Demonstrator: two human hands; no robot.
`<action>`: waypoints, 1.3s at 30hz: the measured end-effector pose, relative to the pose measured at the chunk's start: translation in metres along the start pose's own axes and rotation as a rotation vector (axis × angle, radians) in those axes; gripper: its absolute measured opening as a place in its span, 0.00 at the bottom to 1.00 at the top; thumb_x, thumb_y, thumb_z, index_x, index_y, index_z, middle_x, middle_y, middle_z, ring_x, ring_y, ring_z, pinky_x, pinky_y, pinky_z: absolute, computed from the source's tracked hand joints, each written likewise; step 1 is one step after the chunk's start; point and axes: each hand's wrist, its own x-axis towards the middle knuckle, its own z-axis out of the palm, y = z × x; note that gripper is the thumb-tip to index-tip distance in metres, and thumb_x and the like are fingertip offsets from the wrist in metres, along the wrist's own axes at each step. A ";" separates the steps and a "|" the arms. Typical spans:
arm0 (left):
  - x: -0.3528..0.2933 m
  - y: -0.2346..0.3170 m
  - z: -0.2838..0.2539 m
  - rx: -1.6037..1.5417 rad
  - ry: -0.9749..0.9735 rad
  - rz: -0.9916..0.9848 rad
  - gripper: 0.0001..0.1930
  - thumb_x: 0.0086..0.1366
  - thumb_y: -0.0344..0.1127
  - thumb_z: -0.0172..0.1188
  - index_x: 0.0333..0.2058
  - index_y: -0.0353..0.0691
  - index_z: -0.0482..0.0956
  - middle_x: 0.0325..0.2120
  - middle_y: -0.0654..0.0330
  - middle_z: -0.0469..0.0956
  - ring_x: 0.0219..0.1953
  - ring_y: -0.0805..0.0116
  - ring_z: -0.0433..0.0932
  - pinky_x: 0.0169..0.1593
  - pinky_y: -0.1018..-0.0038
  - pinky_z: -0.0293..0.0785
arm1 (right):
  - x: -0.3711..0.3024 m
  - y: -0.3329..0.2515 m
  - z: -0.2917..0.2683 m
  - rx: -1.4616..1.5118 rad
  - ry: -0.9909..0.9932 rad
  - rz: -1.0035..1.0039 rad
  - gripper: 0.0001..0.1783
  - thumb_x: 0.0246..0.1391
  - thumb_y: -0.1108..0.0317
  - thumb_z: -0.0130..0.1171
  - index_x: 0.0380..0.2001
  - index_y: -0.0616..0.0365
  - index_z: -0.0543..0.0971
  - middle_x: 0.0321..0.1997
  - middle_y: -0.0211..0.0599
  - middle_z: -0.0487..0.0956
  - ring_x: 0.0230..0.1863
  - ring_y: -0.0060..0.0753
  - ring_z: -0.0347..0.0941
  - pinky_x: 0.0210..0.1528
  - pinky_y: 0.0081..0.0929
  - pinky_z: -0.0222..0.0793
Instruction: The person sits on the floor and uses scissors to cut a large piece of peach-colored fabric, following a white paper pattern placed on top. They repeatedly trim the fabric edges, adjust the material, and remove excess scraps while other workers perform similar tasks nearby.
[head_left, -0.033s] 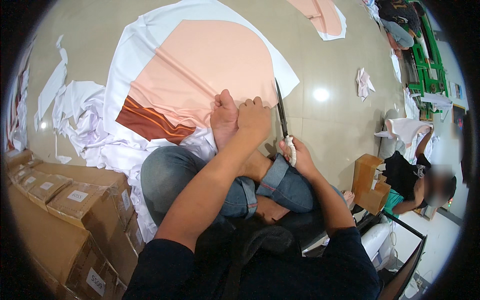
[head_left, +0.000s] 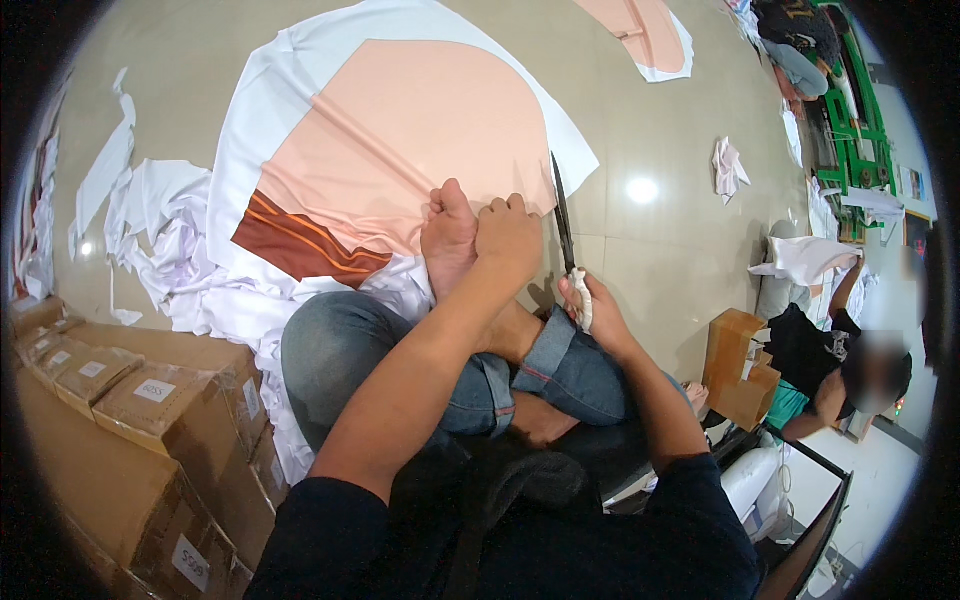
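A large fabric piece [head_left: 430, 120] is spread on the floor before me, peach with a white border and a brown patch [head_left: 300, 240] with orange stripes at its near left. My left hand [head_left: 510, 238] is closed, knuckles up, on the fabric's near edge beside my bare foot [head_left: 448, 235]; its fingertips are hidden. In my right hand [head_left: 598, 308] is a pair of long dark scissors [head_left: 564, 215], its handle wrapped in white. The blades point away from me along the fabric's right side, where the peach meets the white border.
Crumpled white fabric [head_left: 200, 265] lies to the left, behind stacked cardboard boxes [head_left: 140, 400]. Another peach piece [head_left: 650, 35] is on the floor at the far right, near a small scrap [head_left: 729, 167]. At right, a co-worker [head_left: 820, 350] handles pale cloth beside an open carton [head_left: 738, 365].
The scissor blades have shifted very slightly at the tip. The co-worker's arm and pale cloth have moved a little. My left hand looks unmoved.
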 end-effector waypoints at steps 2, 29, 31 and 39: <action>-0.003 0.001 -0.002 -0.011 -0.003 -0.007 0.20 0.66 0.46 0.72 0.52 0.42 0.89 0.54 0.50 0.81 0.57 0.48 0.82 0.60 0.52 0.80 | 0.009 -0.006 0.008 0.102 -0.001 -0.037 0.33 0.70 0.35 0.71 0.47 0.59 0.80 0.25 0.26 0.74 0.24 0.20 0.72 0.27 0.24 0.66; 0.004 0.003 0.001 -0.003 0.055 -0.046 0.15 0.73 0.39 0.61 0.50 0.42 0.91 0.52 0.50 0.83 0.56 0.48 0.83 0.58 0.53 0.80 | 0.103 -0.080 -0.026 0.073 -0.086 -0.048 0.36 0.68 0.34 0.72 0.53 0.60 0.80 0.26 0.26 0.75 0.21 0.22 0.73 0.25 0.25 0.68; 0.004 0.003 0.002 0.012 0.061 -0.045 0.15 0.73 0.39 0.61 0.51 0.42 0.91 0.52 0.50 0.83 0.56 0.49 0.83 0.58 0.53 0.79 | 0.116 -0.087 -0.033 0.024 -0.073 -0.057 0.35 0.66 0.36 0.74 0.53 0.58 0.80 0.25 0.24 0.74 0.22 0.20 0.71 0.26 0.24 0.69; 0.005 0.007 0.000 -0.001 0.021 -0.076 0.16 0.73 0.40 0.62 0.53 0.42 0.89 0.52 0.50 0.83 0.57 0.49 0.82 0.61 0.53 0.77 | 0.135 -0.095 -0.070 -0.135 -0.178 -0.089 0.28 0.71 0.37 0.70 0.49 0.53 0.80 0.27 0.22 0.73 0.23 0.19 0.71 0.27 0.23 0.70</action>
